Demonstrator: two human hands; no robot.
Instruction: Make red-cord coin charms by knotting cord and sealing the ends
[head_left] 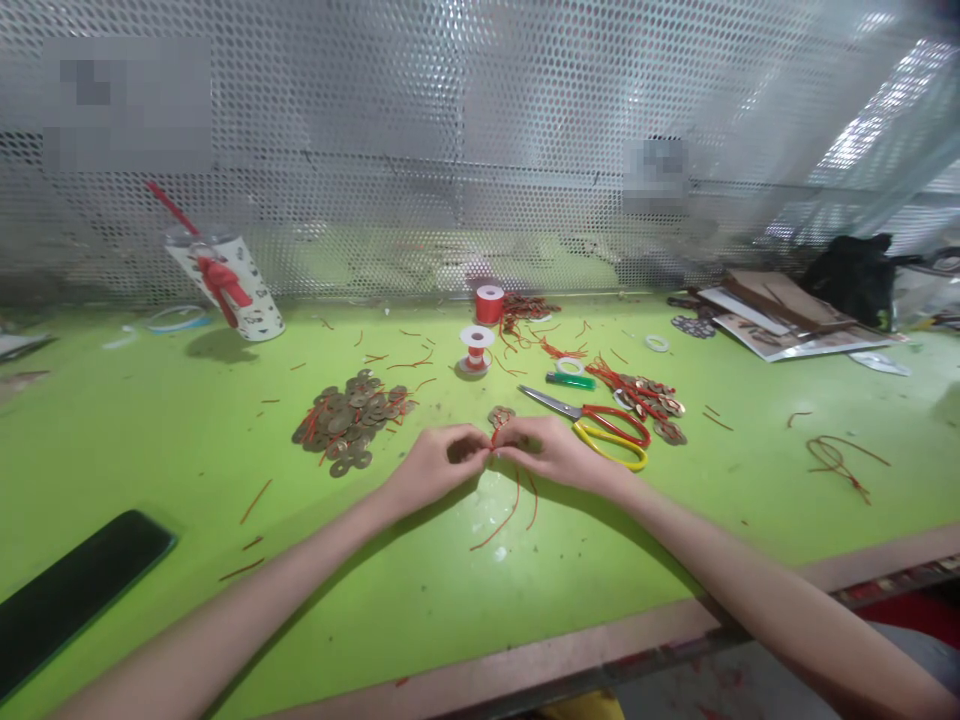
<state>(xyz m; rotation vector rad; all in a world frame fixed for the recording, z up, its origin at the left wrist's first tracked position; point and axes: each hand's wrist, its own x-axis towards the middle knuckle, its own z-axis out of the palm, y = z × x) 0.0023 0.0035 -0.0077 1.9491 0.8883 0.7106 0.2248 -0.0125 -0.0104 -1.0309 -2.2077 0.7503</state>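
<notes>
My left hand and my right hand meet at the middle of the green table, thumbs and forefingers pinched on a thin red cord. Its two loose ends trail toward me over the tabletop. Just beyond my fingertips lies a small cluster of bronze-coloured coins, apparently joined to the cord; the exact knot is hidden by my fingers. Scissors with one red and one yellow handle lie right of my right hand. Left of my left hand is a pile of holed coins mixed with red cords.
A green lighter, a white spool with red thread and a red spool lie beyond. Tied coins sit at right. A patterned cup stands back left, a black phone front left. Perforated metal closes the back.
</notes>
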